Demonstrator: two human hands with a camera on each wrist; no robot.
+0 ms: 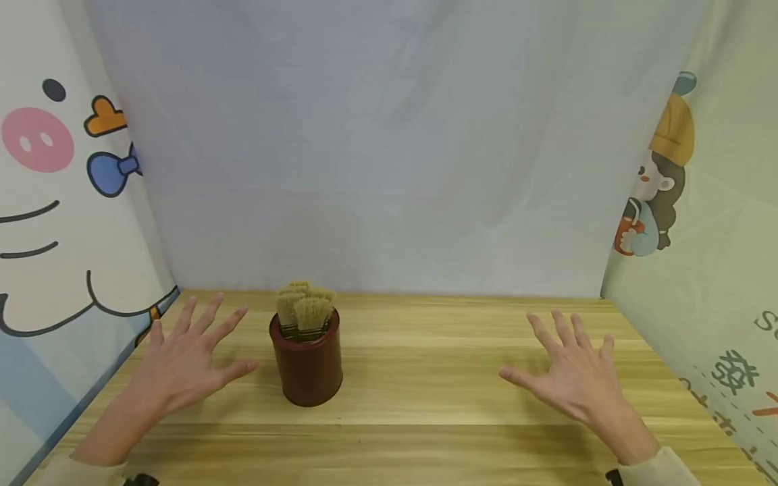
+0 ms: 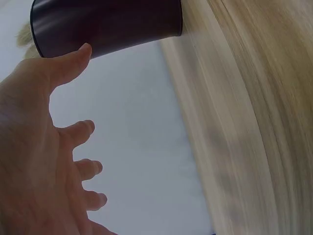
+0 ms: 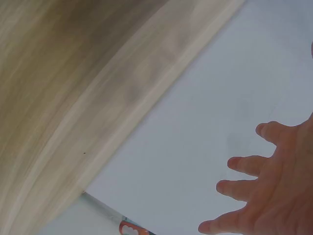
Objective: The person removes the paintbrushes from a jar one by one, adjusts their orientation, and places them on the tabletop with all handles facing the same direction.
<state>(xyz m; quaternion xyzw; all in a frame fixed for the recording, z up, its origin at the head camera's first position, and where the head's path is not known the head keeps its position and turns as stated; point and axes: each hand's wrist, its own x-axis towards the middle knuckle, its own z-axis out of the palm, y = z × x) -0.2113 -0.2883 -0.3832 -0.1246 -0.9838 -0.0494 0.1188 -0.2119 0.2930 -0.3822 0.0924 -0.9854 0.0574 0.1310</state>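
Observation:
A dark red-brown cylindrical holder (image 1: 310,371) stands upright on the wooden table, left of the middle. Several brushes with pale tan bristles (image 1: 313,312) stick up out of it, their lower parts hidden inside. My left hand (image 1: 185,361) is spread over the table to the left of the holder, thumb pointing toward it and holding nothing. In the left wrist view the thumb overlaps the edge of the dark holder (image 2: 107,24). Far to the right, my right hand (image 1: 574,374) is also spread, fingers apart, with nothing in it.
The light wooden table (image 1: 419,391) reaches back to a plain pale cloth (image 1: 389,148). A cloth with cartoon prints (image 1: 55,270) borders the left side. Another printed cloth (image 1: 717,270) borders the right.

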